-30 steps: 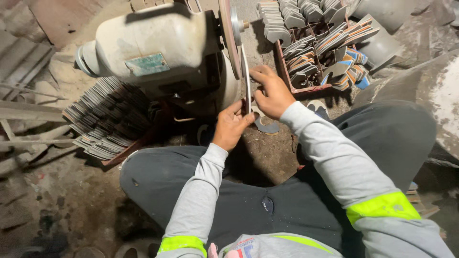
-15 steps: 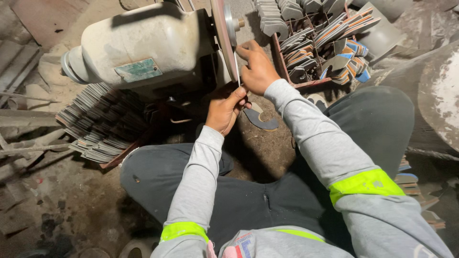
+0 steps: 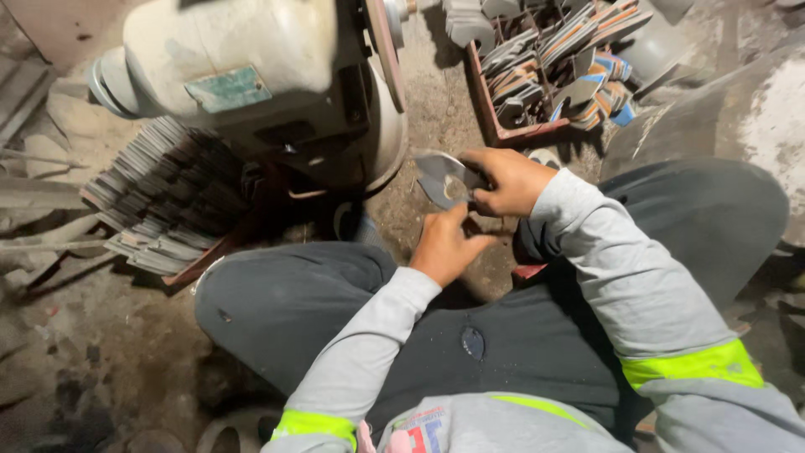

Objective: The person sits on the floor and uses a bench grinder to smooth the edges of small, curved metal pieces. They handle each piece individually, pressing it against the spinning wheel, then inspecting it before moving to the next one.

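Right hand (image 3: 509, 180) closes its fingers round one end of a flat, curved metal blade blank (image 3: 443, 178), holding it in the air just in front of the person's knees and a little below the grinding wheel (image 3: 385, 52). Left hand (image 3: 443, 247) comes up from beneath, its fingertips pinched on the blank's lower edge, so both hands grip the same piece. Wheel and blank are apart. The pale motor housing (image 3: 243, 71) of the bench grinder sits behind them on the dirt floor (image 3: 101, 369). A stack of dark metal blanks (image 3: 163, 197) lies to the left of the grinder, and a reddish tray (image 3: 503, 132) of sorted blanks stands beyond the right hand.
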Demonstrator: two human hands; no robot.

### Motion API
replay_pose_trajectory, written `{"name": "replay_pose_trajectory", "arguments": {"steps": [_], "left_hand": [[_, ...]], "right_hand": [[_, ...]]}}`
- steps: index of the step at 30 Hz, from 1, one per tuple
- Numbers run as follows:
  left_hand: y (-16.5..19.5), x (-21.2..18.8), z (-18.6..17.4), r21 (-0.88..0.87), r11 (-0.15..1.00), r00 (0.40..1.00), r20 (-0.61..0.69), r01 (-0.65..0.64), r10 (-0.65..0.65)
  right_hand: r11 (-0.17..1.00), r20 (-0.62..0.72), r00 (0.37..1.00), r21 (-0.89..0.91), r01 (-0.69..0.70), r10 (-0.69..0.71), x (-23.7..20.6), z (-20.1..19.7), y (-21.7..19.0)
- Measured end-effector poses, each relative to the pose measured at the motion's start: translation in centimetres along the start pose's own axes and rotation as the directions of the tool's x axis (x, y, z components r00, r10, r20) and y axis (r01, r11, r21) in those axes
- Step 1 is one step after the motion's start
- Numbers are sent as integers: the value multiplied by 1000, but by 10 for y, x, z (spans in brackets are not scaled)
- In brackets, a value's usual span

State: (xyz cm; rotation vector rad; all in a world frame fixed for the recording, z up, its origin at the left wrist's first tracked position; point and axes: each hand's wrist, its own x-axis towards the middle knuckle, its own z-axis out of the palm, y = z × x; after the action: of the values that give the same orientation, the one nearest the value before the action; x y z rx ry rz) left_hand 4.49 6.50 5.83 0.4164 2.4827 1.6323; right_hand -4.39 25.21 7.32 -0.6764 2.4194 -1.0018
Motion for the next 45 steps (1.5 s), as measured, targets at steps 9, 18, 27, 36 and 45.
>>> {"name": "replay_pose_trajectory", "arguments": {"steps": [9, 18, 27, 36, 45], "left_hand": [[23, 18, -48, 306, 944, 988, -51, -121, 143], [-29, 31, -45, -773, 568, 958, 207, 283, -196], [-31, 57, -57, -857, 400, 939, 242, 325, -245], [-35, 30, -44, -863, 423, 960, 230, 277, -160], [-48, 0, -27, -369, 908, 978, 12, 196, -206]], "right_hand": [[899, -72, 950, 353, -261, 304, -2, -59, -33], [956, -366, 918, 182, 230, -151, 38, -16, -30], [977, -478, 860, 22, 214, -177, 83, -3, -13], [969, -468, 856, -3, 249, -221, 61, -4, -27], [864, -40, 985, 487, -128, 168, 4, -30, -13]]}}
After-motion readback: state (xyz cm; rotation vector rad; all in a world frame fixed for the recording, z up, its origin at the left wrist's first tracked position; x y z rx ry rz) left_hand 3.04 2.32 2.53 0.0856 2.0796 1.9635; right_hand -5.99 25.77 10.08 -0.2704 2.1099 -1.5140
